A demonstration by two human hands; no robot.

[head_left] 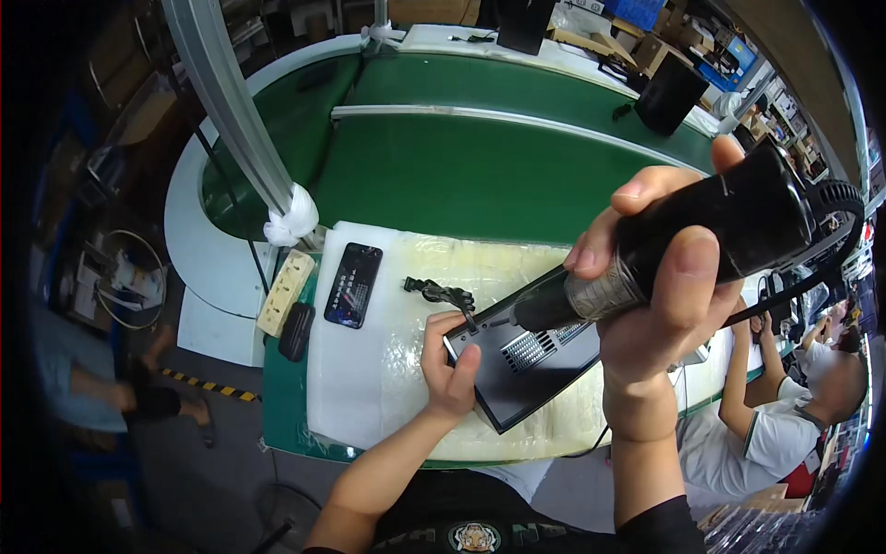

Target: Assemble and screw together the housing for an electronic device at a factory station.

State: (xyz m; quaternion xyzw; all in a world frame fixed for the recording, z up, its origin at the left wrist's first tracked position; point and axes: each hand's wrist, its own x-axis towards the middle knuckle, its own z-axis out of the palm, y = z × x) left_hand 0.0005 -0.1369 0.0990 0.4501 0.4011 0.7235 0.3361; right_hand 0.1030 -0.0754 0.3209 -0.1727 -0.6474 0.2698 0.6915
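Note:
My right hand (669,295) is wrapped round a thick black electric screwdriver (729,212), held slanting down to the left. Its tip points at the near-left end of a black metal box (508,392) with silver vent slots; whether the tip touches a screw cannot be made out. My left hand (449,374) grips that end of the box, thumb on the top face and fingers round the edge. Beside it, a bundled black cable (441,294) lies on the white foam mat (369,392). The screwdriver and my right hand hide the far part of the box.
A smartphone (353,285), a power strip (284,293) and a small black case (295,332) lie at the left. Beyond the mat runs a green conveyor belt (443,175), with a metal post (226,102) at its left. A co-worker (775,425) sits at the right.

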